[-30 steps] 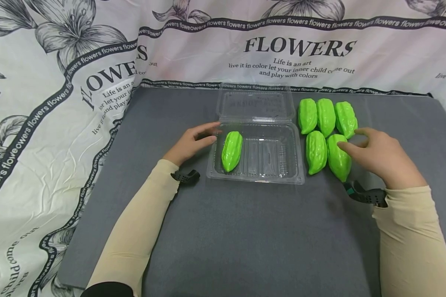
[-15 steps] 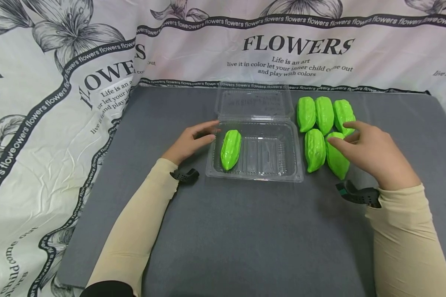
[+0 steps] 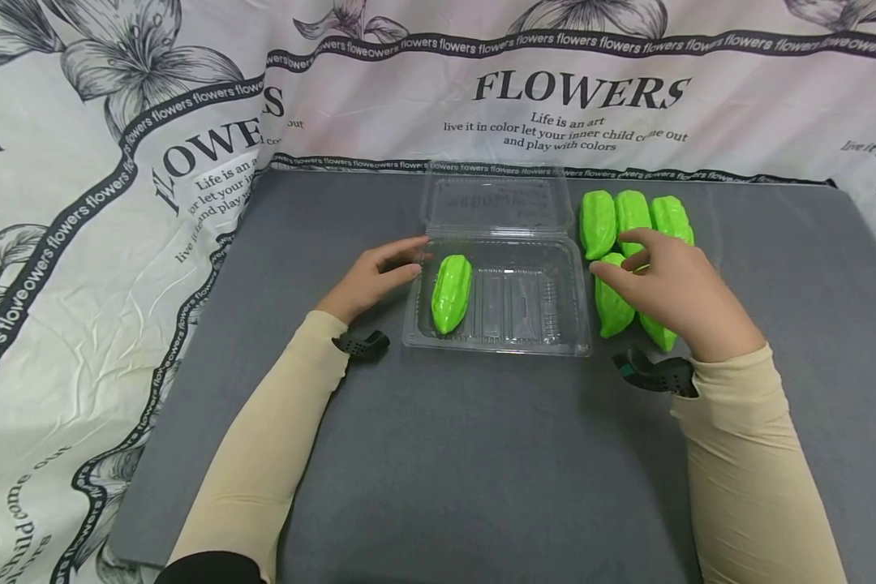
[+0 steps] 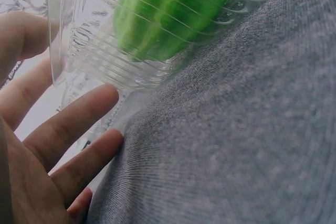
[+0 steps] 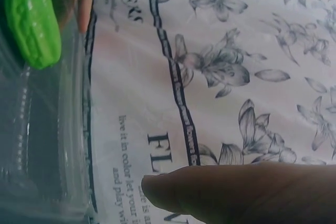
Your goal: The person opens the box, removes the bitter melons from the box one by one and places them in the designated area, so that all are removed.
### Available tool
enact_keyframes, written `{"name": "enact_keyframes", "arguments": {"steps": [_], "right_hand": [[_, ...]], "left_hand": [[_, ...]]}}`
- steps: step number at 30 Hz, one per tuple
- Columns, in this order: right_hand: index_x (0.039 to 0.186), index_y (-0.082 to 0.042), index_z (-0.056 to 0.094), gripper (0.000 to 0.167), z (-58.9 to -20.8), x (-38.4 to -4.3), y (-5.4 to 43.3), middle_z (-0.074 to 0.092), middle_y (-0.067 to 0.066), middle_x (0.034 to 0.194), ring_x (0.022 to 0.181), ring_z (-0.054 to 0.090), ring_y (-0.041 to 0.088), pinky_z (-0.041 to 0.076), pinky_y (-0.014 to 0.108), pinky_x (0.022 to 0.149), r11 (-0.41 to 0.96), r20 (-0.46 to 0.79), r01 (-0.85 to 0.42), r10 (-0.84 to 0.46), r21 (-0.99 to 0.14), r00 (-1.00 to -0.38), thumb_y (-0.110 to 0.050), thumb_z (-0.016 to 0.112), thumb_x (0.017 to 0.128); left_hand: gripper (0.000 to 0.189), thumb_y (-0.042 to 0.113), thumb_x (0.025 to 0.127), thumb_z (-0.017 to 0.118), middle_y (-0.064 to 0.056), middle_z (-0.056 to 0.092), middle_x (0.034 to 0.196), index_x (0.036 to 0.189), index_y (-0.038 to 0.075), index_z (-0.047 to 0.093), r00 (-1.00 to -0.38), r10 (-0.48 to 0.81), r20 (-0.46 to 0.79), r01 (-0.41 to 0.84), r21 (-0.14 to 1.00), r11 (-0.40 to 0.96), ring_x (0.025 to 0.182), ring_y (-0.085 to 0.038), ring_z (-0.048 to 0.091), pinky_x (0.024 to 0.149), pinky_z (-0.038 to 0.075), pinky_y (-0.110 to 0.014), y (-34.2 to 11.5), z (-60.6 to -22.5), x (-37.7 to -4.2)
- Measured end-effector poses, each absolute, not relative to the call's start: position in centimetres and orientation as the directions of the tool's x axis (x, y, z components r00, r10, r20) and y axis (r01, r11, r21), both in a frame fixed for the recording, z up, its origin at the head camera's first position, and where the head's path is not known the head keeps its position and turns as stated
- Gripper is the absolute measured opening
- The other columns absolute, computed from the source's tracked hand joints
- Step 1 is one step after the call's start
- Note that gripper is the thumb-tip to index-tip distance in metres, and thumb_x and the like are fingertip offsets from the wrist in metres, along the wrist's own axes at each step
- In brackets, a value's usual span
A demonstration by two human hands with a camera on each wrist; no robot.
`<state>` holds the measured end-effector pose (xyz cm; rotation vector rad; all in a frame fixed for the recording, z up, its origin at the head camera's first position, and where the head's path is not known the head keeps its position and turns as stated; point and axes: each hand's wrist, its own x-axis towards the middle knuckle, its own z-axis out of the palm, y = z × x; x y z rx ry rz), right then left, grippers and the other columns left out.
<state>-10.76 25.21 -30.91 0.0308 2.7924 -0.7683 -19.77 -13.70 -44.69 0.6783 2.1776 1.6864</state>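
In the head view a clear plastic clamshell box [image 3: 496, 345] lies with its lid [image 3: 496, 207] raised at the back. One bright green, ridged, pointed fruit [image 3: 451, 294] lies in its left part. My left hand [image 3: 372, 276] is at the box's left rim, fingers spread; in the left wrist view the fingertips [image 4: 107, 98] are close to its clear wall, and I cannot tell whether they press it. My right hand [image 3: 675, 288] hovers over several similar green fruits [image 3: 613, 304] right of the box, thumb and fingers apart, holding nothing visible. It partly hides the nearer ones.
The grey tabletop [image 3: 482, 462] extends in front of the box and to both sides. A white floral cloth [image 3: 380, 105] hangs behind and along the left side. Black bands with devices [image 3: 657, 371] are on both wrists.
My right hand has moved left, from the rightmost front fruit to above the left front one, nearer the box. The left hand and the fruits have stayed put.
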Motion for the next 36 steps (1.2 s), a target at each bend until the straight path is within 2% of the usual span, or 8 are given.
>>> {"name": "enact_keyframes", "arguments": {"steps": [6,17,36], "right_hand": [[0.162,-0.002,0.036,0.082,-30.4,-11.3,23.0,0.065,0.03,0.132,0.112,0.067,0.043,0.054,0.058,0.086,0.84,-0.235,0.064,-0.076,-0.54,-0.969,-0.055,0.059,0.103],[0.16,-0.002,0.04,0.079,-30.2,-12.1,19.5,0.068,0.026,0.126,0.103,0.069,0.037,0.055,0.052,0.08,0.811,-0.223,0.02,-0.138,-0.585,-0.965,-0.05,0.064,0.101],[0.156,-0.01,0.049,0.067,-30.1,-13.0,15.1,0.072,0.017,0.122,0.104,0.07,0.031,0.056,0.051,0.086,0.745,-0.202,-0.04,-0.233,-0.666,-0.951,-0.046,0.066,0.102]], "left_hand": [[0.053,0.015,0.107,0.062,-0.013,0.059,0.151,0.159,0.016,0.049,-0.845,0.534,0.035,0.166,0.966,0.198,0.139,-0.028,0.055,0.112,0.047,-0.049,-13.7,-44.5,-19.7],[0.052,0.019,0.107,0.062,-0.011,0.06,0.15,0.158,0.017,0.05,-0.844,0.535,0.036,0.172,0.963,0.206,0.137,-0.027,0.056,0.112,0.047,-0.049,-13.6,-44.5,-19.9],[0.052,0.018,0.108,0.062,-0.012,0.06,0.15,0.158,0.017,0.051,-0.847,0.531,0.03,0.162,0.965,0.204,0.138,-0.027,0.055,0.112,0.047,-0.05,-13.7,-44.5,-19.8]]}}
